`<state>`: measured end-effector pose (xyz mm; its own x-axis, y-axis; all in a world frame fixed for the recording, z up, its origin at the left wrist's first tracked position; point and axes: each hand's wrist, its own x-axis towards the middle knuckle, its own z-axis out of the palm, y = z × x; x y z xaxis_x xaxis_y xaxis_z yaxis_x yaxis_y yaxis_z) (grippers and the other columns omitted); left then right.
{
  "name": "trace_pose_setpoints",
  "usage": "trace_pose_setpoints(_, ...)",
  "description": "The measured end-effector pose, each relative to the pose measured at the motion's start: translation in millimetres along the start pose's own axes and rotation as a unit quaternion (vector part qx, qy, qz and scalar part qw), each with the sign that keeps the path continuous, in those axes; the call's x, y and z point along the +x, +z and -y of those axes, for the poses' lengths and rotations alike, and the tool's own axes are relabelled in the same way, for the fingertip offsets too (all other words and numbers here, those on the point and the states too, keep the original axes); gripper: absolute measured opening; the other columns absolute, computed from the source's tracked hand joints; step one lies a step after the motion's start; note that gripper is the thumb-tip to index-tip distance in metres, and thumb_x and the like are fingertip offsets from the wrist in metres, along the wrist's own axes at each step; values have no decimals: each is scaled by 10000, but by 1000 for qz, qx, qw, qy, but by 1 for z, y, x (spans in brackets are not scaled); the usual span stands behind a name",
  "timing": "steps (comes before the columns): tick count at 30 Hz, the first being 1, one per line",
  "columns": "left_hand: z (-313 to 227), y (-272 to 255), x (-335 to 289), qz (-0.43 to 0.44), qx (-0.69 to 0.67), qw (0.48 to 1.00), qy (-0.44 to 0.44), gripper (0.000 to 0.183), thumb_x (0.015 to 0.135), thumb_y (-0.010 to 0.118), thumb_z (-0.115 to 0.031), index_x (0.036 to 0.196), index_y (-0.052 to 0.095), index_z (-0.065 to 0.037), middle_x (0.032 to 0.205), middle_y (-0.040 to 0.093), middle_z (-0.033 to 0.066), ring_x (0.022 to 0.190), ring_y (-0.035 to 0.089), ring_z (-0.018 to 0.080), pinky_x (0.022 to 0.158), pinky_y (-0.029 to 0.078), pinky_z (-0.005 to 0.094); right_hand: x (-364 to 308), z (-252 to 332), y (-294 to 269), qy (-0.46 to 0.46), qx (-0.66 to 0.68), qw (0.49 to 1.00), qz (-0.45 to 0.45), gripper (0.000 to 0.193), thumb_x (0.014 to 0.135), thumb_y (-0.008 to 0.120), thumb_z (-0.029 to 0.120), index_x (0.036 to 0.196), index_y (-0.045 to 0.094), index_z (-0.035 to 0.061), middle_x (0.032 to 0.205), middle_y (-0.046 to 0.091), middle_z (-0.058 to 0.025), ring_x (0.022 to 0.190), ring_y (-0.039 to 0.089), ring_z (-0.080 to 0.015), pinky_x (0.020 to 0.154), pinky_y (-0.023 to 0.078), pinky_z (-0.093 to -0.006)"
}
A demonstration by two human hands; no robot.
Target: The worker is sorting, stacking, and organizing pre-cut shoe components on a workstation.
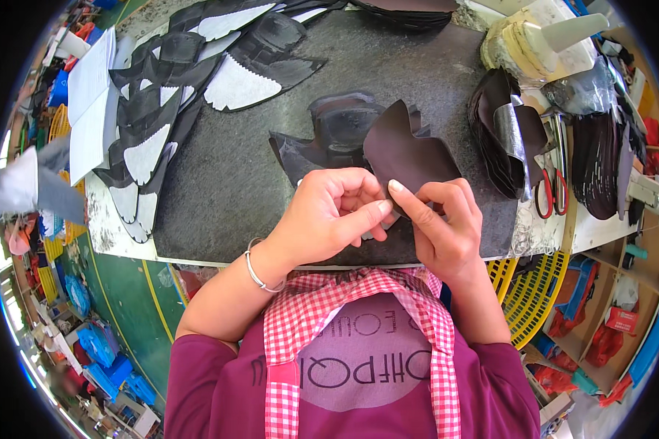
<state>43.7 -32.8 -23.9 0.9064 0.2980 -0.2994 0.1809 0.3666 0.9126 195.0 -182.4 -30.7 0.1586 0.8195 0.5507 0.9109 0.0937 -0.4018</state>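
Note:
A dark brown, leather-like cut piece stands tilted over the mat, with wavy upper edges. My right hand is closed on its lower part, index finger along the near face. Close beside it, my left hand has its fingers curled and its thumb tip near the piece's lower left edge. Whatever lies between those left fingers is hidden. Beneath and behind the brown piece lies a black shaped piece flat on the mat, partly covered by it and by my hands.
Overlapping black pieces with white toothed-edge patches cover the dark mat's left and back. At right are a stack of dark pieces, red-handled scissors and a glue-crusted container. A yellow basket sits below the table edge.

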Motion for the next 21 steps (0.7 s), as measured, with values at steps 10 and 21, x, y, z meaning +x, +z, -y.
trace_pose_setpoints(10,8,1,-4,-17,21,999,17,171,985,602,-138,997,669,19,861,722,93,734,710,137,542,516,221,-3,14,4,181,276,943,39,540,768,817,163,1250,642,-6,974,661,-136,778,640,-246,656,514,-314)
trace_pose_setpoints(21,13,-6,-8,-103,25,986,126,356,936,646,-163,1228,587,32,1138,652,138,1049,636,180,898,503,311,14,19,26,349,263,889,-137,65,937,694,36,951,686,-27,775,662,3,665,576,-16,556,448,-183)
